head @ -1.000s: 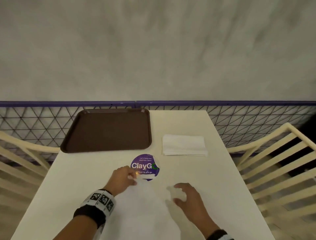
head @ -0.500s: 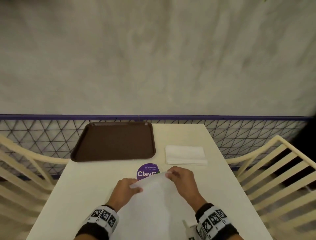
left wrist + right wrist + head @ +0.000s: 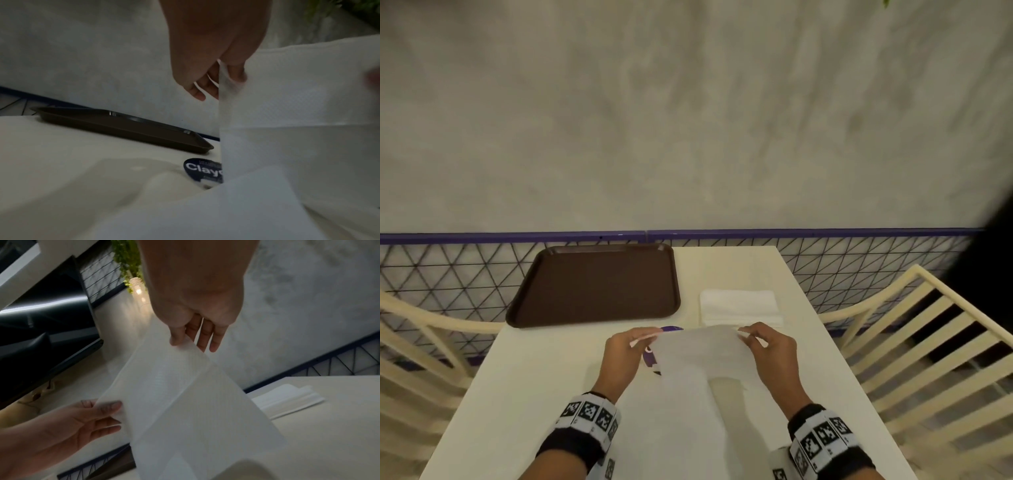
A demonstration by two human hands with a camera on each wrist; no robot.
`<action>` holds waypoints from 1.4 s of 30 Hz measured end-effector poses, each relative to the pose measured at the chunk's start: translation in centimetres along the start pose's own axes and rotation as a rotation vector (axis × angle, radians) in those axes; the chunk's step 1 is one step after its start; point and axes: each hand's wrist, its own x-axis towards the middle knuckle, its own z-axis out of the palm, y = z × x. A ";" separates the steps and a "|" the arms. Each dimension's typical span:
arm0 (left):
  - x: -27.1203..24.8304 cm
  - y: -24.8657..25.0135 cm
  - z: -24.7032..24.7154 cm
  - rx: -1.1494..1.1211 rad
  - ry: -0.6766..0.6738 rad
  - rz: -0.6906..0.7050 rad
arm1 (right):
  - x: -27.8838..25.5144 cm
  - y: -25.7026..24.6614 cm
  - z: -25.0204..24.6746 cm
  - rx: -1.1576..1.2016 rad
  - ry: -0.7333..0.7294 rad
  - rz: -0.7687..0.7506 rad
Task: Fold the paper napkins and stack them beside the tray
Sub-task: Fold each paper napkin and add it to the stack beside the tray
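Head | left hand (image 3: 621, 353), right hand (image 3: 774, 349) pinch napkin (image 3: 702, 356) corners, now spread wider

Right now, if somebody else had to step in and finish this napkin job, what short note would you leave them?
Left hand: pinches the left far corner of the open napkin, lifted off the table.
Right hand: pinches the right far corner of the same napkin; its near part trails toward the person.
Tray: brown, on the far left of the table, nothing on it.
Folded stack: lies just right of the tray, apart from it.
Done: several napkins folded and stacked.
Left: fold the held napkin, lay it on the stack. Whether more napkins wait cannot be seen.
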 end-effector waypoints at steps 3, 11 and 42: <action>-0.3 2.6 0.1 -0.080 0.119 0.050 | 0.2 -0.8 -0.7 0.130 0.034 0.032; -6.5 0.2 0.6 0.110 -0.229 0.160 | -3.8 4.0 -3.9 0.196 -0.233 0.213; -11.5 -13.0 8.6 1.085 -0.432 0.410 | -9.8 9.8 2.4 -0.620 -0.334 -0.206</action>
